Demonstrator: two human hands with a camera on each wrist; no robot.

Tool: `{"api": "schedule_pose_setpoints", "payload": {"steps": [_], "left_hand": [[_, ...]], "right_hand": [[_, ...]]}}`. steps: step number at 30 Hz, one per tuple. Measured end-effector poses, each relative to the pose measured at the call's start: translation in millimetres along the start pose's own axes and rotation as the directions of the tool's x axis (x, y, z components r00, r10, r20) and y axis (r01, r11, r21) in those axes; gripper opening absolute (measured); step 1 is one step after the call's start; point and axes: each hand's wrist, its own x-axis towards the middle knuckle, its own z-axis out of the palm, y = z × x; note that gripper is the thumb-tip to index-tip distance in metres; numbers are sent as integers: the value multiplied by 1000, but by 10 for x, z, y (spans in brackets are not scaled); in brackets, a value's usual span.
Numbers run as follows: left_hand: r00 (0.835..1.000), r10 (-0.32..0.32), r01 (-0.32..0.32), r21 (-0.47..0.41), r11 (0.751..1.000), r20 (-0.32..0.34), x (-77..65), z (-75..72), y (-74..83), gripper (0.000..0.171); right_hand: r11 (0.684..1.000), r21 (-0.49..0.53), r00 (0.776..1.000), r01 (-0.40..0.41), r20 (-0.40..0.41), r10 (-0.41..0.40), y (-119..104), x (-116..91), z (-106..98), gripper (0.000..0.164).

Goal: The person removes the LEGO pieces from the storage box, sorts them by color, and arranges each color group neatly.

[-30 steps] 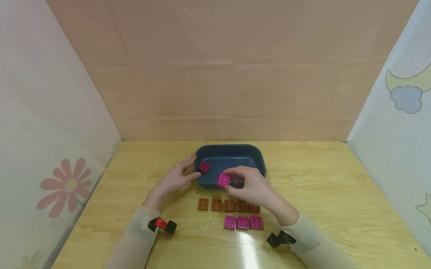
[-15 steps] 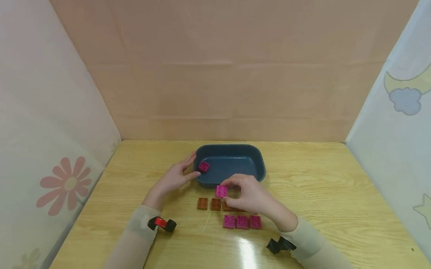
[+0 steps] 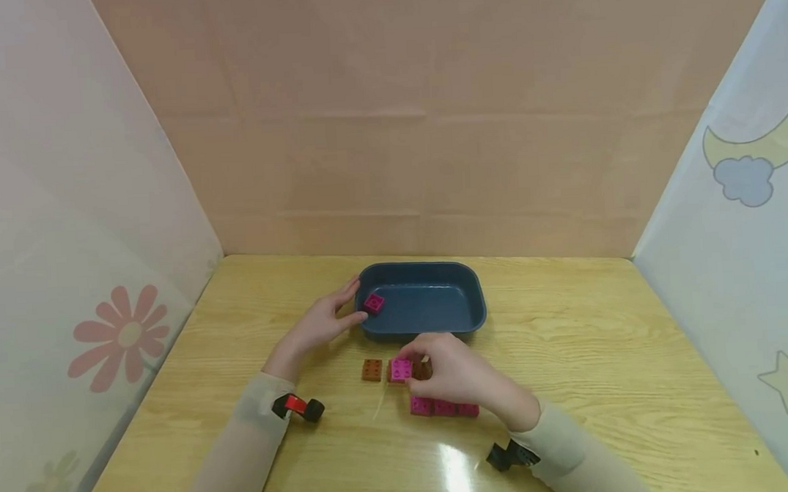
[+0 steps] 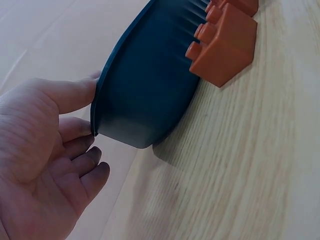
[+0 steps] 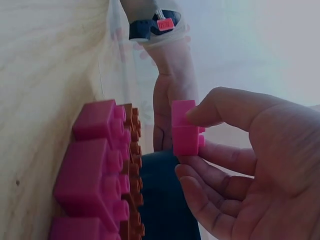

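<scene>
My right hand (image 3: 459, 371) pinches a pink toy building brick (image 5: 185, 140) between thumb and fingers. In the head view this brick overlaps the second brown brick from the left, studs upward. A row of brown bricks (image 3: 371, 370) lies in front of a dark blue tub (image 3: 479, 312); the hand hides its right part. Nearer the body is a row of three pink bricks (image 3: 421, 405), partly covered by the hand. My left hand (image 3: 314, 326) touches the tub's left end, thumb and fingers spread at the rim. Another pink brick (image 3: 374, 303) lies inside the tub.
The wooden table (image 3: 638, 382) extends to both sides. A plain tan panel (image 3: 422, 127) stands behind it, with patterned panels at left and right. Each wrist wears a dark strapped camera.
My right hand has moved the pink brick from over the tub's near edge toward the body, down to the brown row. The left hand stays at the tub.
</scene>
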Motion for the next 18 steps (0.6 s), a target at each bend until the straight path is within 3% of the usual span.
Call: {"api": "schedule_pose_setpoints", "payload": {"steps": [10,18], "left_hand": [[1000,17,-17,-7,1000,-1,-5,2,-19,80],[1000,20,-20,-39,999,-2,-11,13,-18,80]], "right_hand": [[999,-52,997,-10,82,14,-63,-6,116,31],[998,-66,995,3,100,4,-92,-18,172,29]]}}
